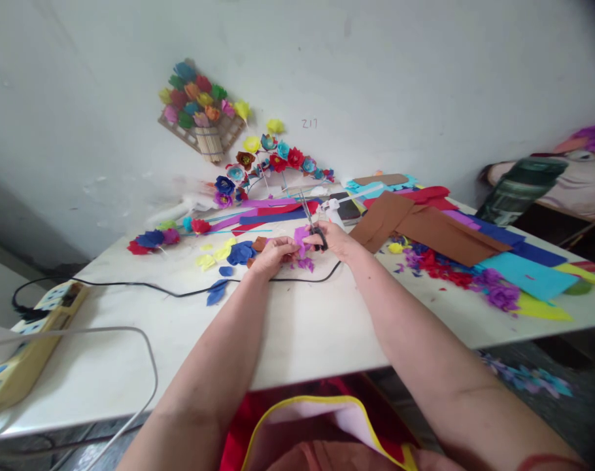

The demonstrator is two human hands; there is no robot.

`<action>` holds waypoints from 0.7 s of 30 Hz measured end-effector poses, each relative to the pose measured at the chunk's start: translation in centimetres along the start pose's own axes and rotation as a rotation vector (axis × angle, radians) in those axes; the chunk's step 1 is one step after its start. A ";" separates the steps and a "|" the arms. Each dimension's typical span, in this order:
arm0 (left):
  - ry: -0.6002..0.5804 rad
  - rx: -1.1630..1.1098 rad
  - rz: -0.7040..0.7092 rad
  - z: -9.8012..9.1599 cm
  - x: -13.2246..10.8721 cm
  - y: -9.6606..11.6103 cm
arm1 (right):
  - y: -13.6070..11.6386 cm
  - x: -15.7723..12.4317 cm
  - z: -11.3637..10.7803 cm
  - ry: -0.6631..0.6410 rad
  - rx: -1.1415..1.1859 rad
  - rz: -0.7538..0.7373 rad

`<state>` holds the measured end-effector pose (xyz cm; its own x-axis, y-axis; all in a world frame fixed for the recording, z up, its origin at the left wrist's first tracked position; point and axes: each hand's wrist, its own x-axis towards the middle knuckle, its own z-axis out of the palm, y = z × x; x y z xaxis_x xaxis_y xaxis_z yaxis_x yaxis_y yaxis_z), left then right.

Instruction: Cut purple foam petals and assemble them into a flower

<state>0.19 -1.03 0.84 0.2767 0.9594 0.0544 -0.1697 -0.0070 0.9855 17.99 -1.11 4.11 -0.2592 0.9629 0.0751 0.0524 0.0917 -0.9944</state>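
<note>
My left hand [274, 253] is closed, pinching a small purple paper piece [302, 237] over the white table [297, 327]. My right hand [335, 239] is closed round the black handles of scissors [311, 224], whose blades point up and away, touching the purple piece. Purple scraps [306, 263] lie just below my hands. Blue paper petals [240, 253] and yellow ones [214, 255] lie just left of my left hand.
A black cable [180, 291] crosses the table toward a power strip [27, 340] at the left edge. Brown, blue and red paper sheets [439, 232] and shredded scraps [474, 278] fill the right side. Paper flowers [268, 163] stand at the wall behind.
</note>
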 end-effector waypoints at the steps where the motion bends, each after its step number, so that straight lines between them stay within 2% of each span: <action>1: -0.003 0.013 -0.005 0.1 0.0 0.1 | 0.1 0.0 0.2 0.005 0.006 -0.005; 8: 0.019 0.027 -0.009 0.3 -0.1 0.2 | 0.3 0.4 1.1 0.068 0.034 -0.035; 15: 0.131 -0.053 0.021 0.2 0.2 -0.1 | 0.1 0.3 2.1 0.164 0.053 -0.035; 21: 0.182 -0.107 0.054 0.2 0.2 -0.1 | 0.2 0.4 1.2 0.114 0.040 0.031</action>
<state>0.39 -0.91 0.77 0.0910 0.9936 0.0670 -0.2819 -0.0388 0.9587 16.73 -1.00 3.80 -0.1465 0.9880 0.0498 0.0197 0.0533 -0.9984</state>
